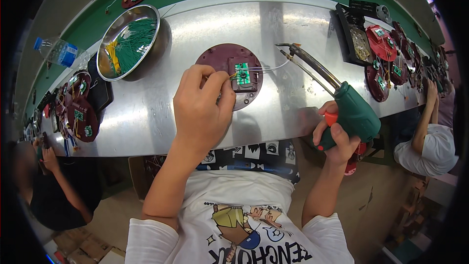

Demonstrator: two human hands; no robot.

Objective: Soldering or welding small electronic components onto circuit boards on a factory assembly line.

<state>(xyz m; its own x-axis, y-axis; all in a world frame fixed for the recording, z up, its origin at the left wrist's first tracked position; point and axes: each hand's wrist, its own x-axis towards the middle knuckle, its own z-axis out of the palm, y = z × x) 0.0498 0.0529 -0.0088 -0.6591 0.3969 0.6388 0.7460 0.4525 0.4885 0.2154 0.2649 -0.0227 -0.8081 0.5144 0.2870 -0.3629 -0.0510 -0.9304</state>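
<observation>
A round maroon plastic housing (215,55) lies on the metal table in front of me, with a small green circuit board (246,74) set in its raised square part. White wires (273,68) run from the board to the right. My left hand (205,100) is over the housing's left side, its thumb and fingertips pinched on a thin yellow wire (231,76) at the board's left edge. My right hand (337,142) grips a green soldering gun (358,112) with a red trigger. Its metal tip (288,46) points left, above the table and apart from the board.
A steel bowl (101,63) of green and yellow wires stands at the left, near a plastic bottle (61,53). More maroon housings (80,117) are piled at the left and right (378,80). A black tray (352,39) sits back right. Other people work on both sides.
</observation>
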